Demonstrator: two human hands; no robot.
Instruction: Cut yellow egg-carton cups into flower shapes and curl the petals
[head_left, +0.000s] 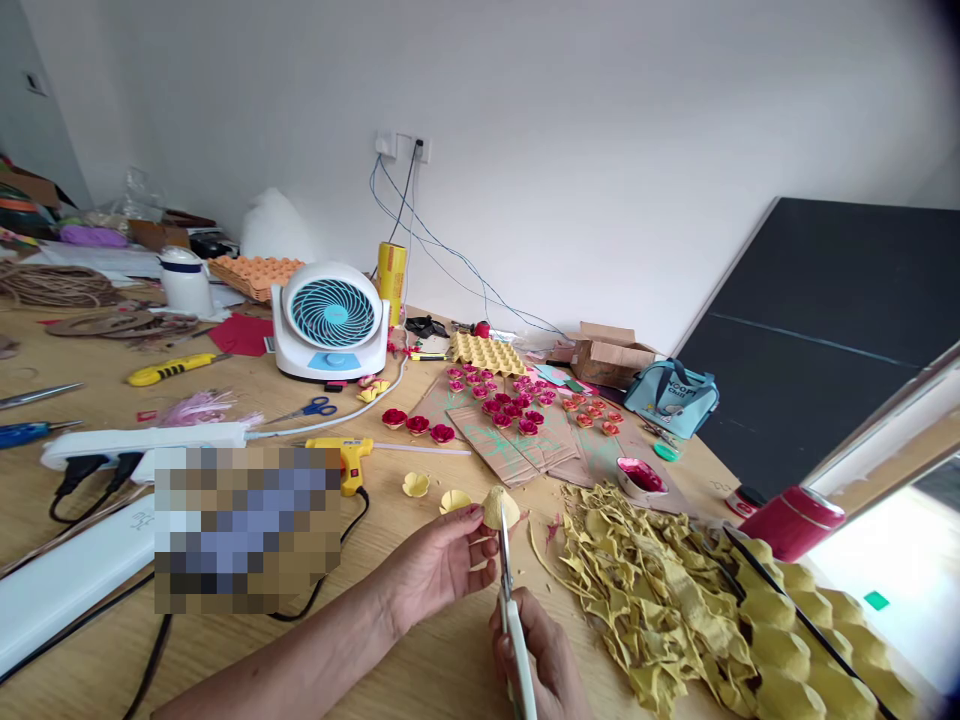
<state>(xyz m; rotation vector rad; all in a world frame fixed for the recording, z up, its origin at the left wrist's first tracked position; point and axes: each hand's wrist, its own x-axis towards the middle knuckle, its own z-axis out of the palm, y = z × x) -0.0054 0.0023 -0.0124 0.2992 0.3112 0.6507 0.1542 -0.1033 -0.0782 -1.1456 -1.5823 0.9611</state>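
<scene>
We slant our left forearm in from the lower left over the table (pixel 450 650); our left hand (pixel 442 565) has its palm half turned up, the thumb and fingertips grasping a small yellow cup (pixel 491 505) at its left side, while the lower fingers curl loosely beneath it; our right hand (pixel 544 650) comes up from the bottom edge, clenched around the white handles of the scissors (pixel 510 606), its knuckles to the right and its blades pointing away from us; the blades reach the cup, which sits just beyond both hands, between the left fingertips and the right fist; we cannot tell how far apart the blades stand.

Just past the left fingertips lie two yellow flowers (pixel 416 485); farther off beyond them we see three red flowers (pixel 418 425), and beyond the cup more pink flowers (pixel 517 405) on flat cardboard (pixel 551 445); to the left of the left hand lies a yellow glue gun (pixel 352 460), with a white fan (pixel 334 315) well behind it; to the right of the right hand spreads a heap of yellow scraps (pixel 652 590), then a bumpy egg tray (pixel 795 640), with a red can (pixel 799 522) just beyond.
</scene>
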